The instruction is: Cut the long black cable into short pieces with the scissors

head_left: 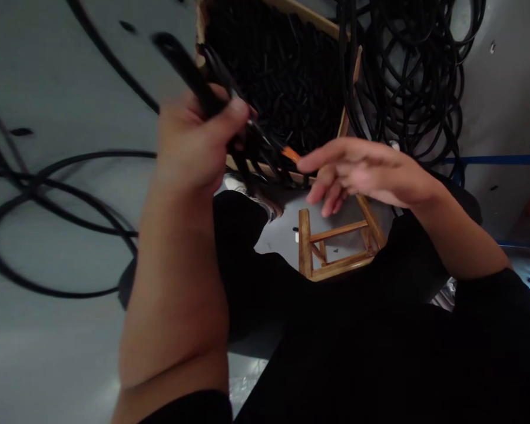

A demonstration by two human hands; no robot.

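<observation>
Probably stiff, light, a black handle (183, 66), upper left, holds best where the left hand (198, 138) wraps its grip; the right hand (362, 174) spreads empty.

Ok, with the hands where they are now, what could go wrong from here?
1. The open right hand has its index fingertip right by the orange tip; if that end is sharp, which blur hides, it might nick the finger.
2. If the left hand loosens, the long black item might drop among the black pieces.
3. The loose black loops on the floor could snag a foot.
</observation>
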